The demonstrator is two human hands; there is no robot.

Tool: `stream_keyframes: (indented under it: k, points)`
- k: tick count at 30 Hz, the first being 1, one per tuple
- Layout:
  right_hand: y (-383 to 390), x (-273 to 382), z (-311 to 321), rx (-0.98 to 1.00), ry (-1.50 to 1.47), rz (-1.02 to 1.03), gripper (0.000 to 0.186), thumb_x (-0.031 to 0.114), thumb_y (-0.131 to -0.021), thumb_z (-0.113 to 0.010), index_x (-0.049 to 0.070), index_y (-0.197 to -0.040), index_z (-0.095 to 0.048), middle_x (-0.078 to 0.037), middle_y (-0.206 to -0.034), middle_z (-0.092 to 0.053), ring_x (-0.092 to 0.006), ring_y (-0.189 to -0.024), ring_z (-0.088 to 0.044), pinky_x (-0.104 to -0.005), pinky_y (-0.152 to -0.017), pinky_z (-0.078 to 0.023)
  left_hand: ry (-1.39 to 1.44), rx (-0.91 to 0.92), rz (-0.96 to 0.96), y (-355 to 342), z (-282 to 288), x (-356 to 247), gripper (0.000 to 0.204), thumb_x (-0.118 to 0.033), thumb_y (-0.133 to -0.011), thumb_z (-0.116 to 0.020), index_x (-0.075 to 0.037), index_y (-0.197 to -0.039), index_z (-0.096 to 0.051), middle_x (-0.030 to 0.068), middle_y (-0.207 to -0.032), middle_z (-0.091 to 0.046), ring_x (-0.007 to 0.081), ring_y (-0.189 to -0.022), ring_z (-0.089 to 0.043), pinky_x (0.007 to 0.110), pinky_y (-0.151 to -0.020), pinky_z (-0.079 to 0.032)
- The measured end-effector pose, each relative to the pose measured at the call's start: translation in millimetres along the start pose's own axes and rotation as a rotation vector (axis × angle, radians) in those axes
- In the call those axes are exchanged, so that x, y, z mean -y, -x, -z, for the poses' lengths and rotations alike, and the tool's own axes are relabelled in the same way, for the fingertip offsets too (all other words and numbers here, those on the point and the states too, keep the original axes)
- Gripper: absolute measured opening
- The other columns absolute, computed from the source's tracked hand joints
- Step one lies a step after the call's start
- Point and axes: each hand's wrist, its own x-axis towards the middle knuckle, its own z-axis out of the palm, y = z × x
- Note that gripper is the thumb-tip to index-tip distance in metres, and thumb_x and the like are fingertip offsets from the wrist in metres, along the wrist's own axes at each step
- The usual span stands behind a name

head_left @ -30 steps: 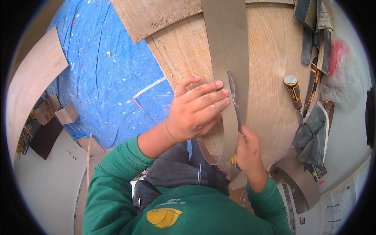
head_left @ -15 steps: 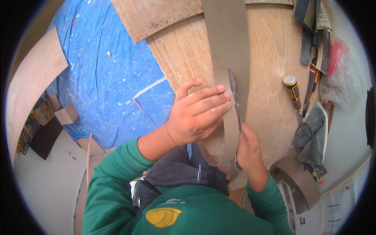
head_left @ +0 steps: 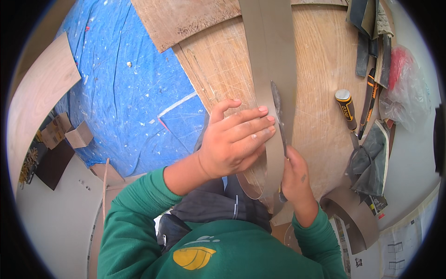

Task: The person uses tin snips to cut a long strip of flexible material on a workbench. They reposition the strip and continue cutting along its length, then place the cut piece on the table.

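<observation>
head view: grey-brown strip [head_left: 272,60] lies lengthwise on the wooden table [head_left: 320,116], its near end curling off the table edge. left hand [head_left: 234,142] rests flat on the strip's left edge, fingers [head_left: 251,122] together and extended. right hand [head_left: 295,174], just right of the strip, has fingers clamped on a knife [head_left: 278,109] whose blade lies on the strip. yellow-capped chisel [head_left: 346,109] lies well right of the strip; blue tarp [head_left: 134,93] to its left.

A long grey-brown strip [head_left: 269,60] lies flat, a blade [head_left: 278,111] slitting it.
</observation>
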Motion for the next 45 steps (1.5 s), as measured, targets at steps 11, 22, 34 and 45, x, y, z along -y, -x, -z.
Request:
stream_keyframes:
  k: [11,22,34,45]
  points:
    - [-2.6,-3.8,0.3,-0.016,0.035,0.035,0.029,0.026,-0.108,-0.061,-0.003,-0.104,-0.063,-0.007,-0.077,-0.061,-0.0110,-0.069,-0.053,-0.0322,-0.060,-0.045,0.016,-0.003,0.017,0.5,-0.7,-0.8,0.035,-0.006,-0.079,-0.075,-0.010,-0.113,-0.078,0.0047,-0.122,-0.078,0.0243,-0.122,-0.072,0.049,-0.114,-0.036]
    - [-0.4,2.5,-0.3,-0.009,-0.054,-0.087,0.026,0.022,-0.107,-0.062,-0.003,-0.107,-0.064,-0.005,-0.077,-0.060,-0.0091,-0.068,-0.052,-0.0300,-0.059,-0.044,-0.001,0.002,-0.010,4.9,0.1,-5.5,0.038,-0.012,-0.074,-0.082,-0.010,-0.112,-0.076,0.0023,-0.125,-0.075,0.0220,-0.125,-0.068,0.051,-0.111,-0.039]
    - [-4.3,3.6,0.3,-0.009,-0.003,-0.005,0.033,0.030,-0.107,-0.061,-0.003,-0.109,-0.064,-0.008,-0.082,-0.065,-0.0116,-0.073,-0.058,-0.0315,-0.063,-0.049,0.043,-0.004,0.042,2.8,2.9,-9.0,0.036,-0.004,-0.078,-0.076,-0.010,-0.113,-0.078,0.0052,-0.123,-0.078,0.0246,-0.122,-0.072,0.049,-0.113,-0.037]
    - [-3.3,2.5,-2.8,-0.016,-0.024,-0.038,0.035,0.033,-0.108,-0.062,-0.002,-0.106,-0.064,-0.007,-0.078,-0.064,-0.0111,-0.068,-0.058,-0.0313,-0.060,-0.048,0.043,-0.004,0.051,2.7,3.6,-9.9,0.036,-0.004,-0.078,-0.075,-0.010,-0.113,-0.078,0.0060,-0.123,-0.078,0.0250,-0.122,-0.072,0.049,-0.113,-0.037]
